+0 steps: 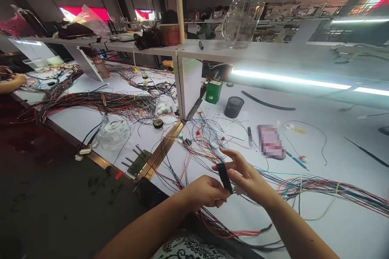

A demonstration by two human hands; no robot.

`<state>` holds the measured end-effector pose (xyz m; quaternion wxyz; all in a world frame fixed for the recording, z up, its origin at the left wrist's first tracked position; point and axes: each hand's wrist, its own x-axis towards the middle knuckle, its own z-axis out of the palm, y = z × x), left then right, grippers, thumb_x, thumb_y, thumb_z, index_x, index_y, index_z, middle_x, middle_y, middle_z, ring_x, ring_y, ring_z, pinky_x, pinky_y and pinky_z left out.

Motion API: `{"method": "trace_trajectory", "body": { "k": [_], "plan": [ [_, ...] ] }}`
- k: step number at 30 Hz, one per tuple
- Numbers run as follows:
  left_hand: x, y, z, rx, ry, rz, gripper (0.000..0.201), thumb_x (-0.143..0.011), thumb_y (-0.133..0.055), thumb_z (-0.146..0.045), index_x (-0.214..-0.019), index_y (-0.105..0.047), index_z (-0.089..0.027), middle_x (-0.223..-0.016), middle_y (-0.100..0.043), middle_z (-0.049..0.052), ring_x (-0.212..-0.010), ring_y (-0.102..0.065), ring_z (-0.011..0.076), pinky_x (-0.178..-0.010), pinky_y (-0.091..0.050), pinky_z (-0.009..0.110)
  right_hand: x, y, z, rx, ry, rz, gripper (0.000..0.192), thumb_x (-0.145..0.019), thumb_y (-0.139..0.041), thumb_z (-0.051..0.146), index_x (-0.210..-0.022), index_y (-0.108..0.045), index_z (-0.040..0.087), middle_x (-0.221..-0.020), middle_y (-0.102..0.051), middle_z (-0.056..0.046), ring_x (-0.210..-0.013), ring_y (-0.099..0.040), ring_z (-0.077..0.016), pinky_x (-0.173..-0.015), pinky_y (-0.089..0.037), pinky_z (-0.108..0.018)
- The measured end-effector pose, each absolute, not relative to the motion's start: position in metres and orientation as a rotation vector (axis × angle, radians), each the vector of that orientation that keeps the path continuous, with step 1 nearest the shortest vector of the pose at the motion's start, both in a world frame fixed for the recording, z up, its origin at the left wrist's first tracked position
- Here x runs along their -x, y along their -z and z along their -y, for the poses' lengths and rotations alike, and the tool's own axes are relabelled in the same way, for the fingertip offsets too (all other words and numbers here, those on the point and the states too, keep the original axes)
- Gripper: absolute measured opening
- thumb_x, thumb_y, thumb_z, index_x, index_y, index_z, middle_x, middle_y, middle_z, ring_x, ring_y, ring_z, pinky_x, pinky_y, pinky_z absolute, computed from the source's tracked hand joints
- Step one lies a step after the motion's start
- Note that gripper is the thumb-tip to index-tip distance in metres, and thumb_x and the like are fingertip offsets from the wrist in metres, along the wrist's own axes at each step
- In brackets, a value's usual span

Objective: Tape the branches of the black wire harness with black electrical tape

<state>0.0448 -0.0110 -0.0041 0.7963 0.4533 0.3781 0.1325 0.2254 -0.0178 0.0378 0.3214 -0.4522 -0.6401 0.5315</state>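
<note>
Black strip pinched between both hands, low centre of the frame

The left hand [206,191] is curled, its thumb and fingertips gripping the lower end of the black strip [224,178]; the right hand [246,176] grips the upper end, forefinger stretched out toward upper left; the strip's long axis runs steeply, from upper left down to lower right, and sits in the gap between the two hands, touching both; neither hand is nearer. Beneath them a bundle of coloured wires [328,190] trails to the right edge across the white table [334,226]; a black mesh cup [234,107] and green box [213,91] stand well apart, above centre.
</note>
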Motion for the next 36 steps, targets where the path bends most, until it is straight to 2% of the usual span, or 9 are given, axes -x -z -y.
{"method": "trace_trajectory", "body": {
  "k": [4, 8, 12, 15, 19, 22, 25, 29, 36],
  "plan": [
    [-0.049, 0.006, 0.008, -1.022, -0.316, -0.878, 0.029, -0.072, -0.063, -0.039, -0.059, -0.050, -0.016, -0.054, -0.046, -0.003, -0.043, -0.029, 0.0057, -0.045, -0.015, 0.026, -0.223, -0.041, 0.015, 1.270, -1.220, 1.835, 0.042, -0.087, -0.055, 0.031, -0.125, -0.039, 0.025, -0.103, -0.067, -0.007, -0.098, -0.062, -0.0209, -0.081, -0.051, -0.039],
    [-0.048, 0.001, 0.001, -0.917, -0.363, -0.844, 0.029, -0.071, -0.063, -0.041, -0.064, -0.049, -0.017, -0.055, -0.042, -0.005, -0.042, -0.027, 0.0046, -0.045, -0.011, 0.025, -0.219, -0.053, 0.021, 1.312, -0.838, 1.997, 0.027, -0.084, -0.055, 0.025, -0.111, -0.051, 0.027, -0.106, -0.061, -0.006, -0.103, -0.057, -0.0224, -0.089, -0.046, -0.046],
    [-0.047, 0.001, -0.006, -0.841, -0.507, -0.828, 0.021, -0.068, -0.063, -0.032, -0.064, -0.051, -0.015, -0.051, -0.040, -0.006, -0.043, -0.027, 0.0046, -0.045, -0.012, 0.024, -0.214, -0.066, 0.039, 1.141, -0.586, 2.310, 0.019, -0.086, -0.051, 0.018, -0.101, -0.052, 0.029, -0.101, -0.063, -0.003, -0.116, -0.049, -0.0240, -0.106, -0.022, -0.058],
    [-0.043, -0.001, -0.010, -0.724, -0.559, -0.810, 0.016, -0.065, -0.061, -0.025, -0.062, -0.049, -0.015, -0.053, -0.041, -0.005, -0.043, -0.028, 0.0038, -0.045, -0.011, 0.023, -0.218, -0.060, 0.055, 1.133, -0.499, 2.387, 0.023, -0.085, -0.051, 0.017, -0.105, -0.047, 0.029, -0.097, -0.065, 0.000, -0.116, -0.048, -0.0237, -0.109, -0.008, -0.060],
    [-0.037, -0.010, -0.014, -0.599, -0.557, -0.720, 0.016, -0.067, -0.060, -0.025, -0.067, -0.049, -0.014, -0.059, -0.042, -0.005, -0.042, -0.027, 0.0023, -0.043, -0.010, 0.021, -0.240, -0.034, 0.062, 1.242, -0.539, 2.323, 0.028, -0.090, -0.050, 0.027, -0.116, -0.042, 0.029, -0.094, -0.064, -0.002, -0.100, -0.053, -0.0230, -0.099, -0.028, -0.054],
    [-0.037, -0.017, -0.012, -0.538, -0.488, -0.592, 0.018, -0.065, -0.061, -0.023, -0.062, -0.045, -0.015, -0.055, -0.041, -0.005, -0.038, -0.025, 0.0022, -0.041, -0.009, 0.021, -0.256, -0.018, 0.048, 1.372, -0.711, 2.150, 0.016, -0.095, -0.036, 0.034, -0.101, -0.050, 0.027, -0.091, -0.061, -0.003, -0.088, -0.053, -0.0202, -0.087, -0.040, -0.044],
    [-0.044, -0.020, -0.006, -0.606, -0.339, -0.531, 0.018, -0.062, -0.060, -0.023, -0.058, -0.044, -0.016, -0.050, -0.042, -0.004, -0.035, -0.024, 0.0026, -0.040, -0.007, 0.023, -0.258, -0.017, 0.024, 1.365, -0.993, 1.880, 0.030, -0.098, -0.025, 0.041, -0.094, -0.049, 0.024, -0.090, -0.057, -0.003, -0.087, -0.053, -0.0190, -0.084, -0.043, -0.039],
    [-0.055, -0.016, 0.002, -0.749, -0.226, -0.710, 0.017, -0.058, -0.062, -0.020, -0.057, -0.046, -0.016, -0.048, -0.042, -0.004, -0.037, -0.028, 0.0036, -0.041, -0.007, 0.023, -0.246, -0.046, 0.005, 1.121, -1.341, 1.747, 0.033, -0.099, -0.021, 0.045, -0.097, -0.045, 0.024, -0.091, -0.055, -0.002, -0.087, -0.055, -0.0168, -0.088, -0.044, -0.038],
    [-0.048, -0.006, -0.002, -0.678, -0.551, -0.859, 0.021, -0.066, -0.061, -0.027, -0.059, -0.044, -0.016, -0.049, -0.037, -0.006, -0.041, -0.025, 0.0036, -0.043, -0.008, 0.022, -0.228, -0.073, 0.038, 1.163, -0.900, 2.219, 0.021, -0.096, -0.036, 0.039, -0.088, -0.048, 0.024, -0.089, -0.054, -0.003, -0.085, -0.047, -0.0175, -0.085, -0.041, -0.040]
  ]
}}
